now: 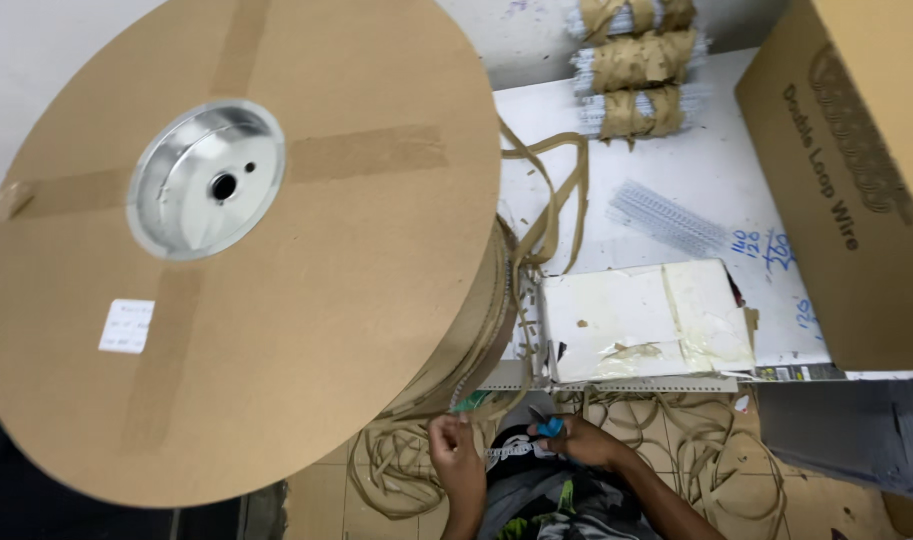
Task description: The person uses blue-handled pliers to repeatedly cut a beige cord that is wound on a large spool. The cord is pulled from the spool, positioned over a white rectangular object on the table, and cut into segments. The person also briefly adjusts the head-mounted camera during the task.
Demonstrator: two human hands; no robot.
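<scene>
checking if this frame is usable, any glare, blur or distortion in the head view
Head view: bright glare on the metal hub of the cardboard spool; wide-angle lens bends the spool and the cardboard box outward; the left hand and right hand at the bottom edge are dim and slightly soft; the white table is evenly lit, nearly washed out.

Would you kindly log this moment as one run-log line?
left hand: pinches strand coming off cardboard spool | right hand: holds blue-handled tool | paper strips: loose on floor | wrapped bundles: on white table
</scene>
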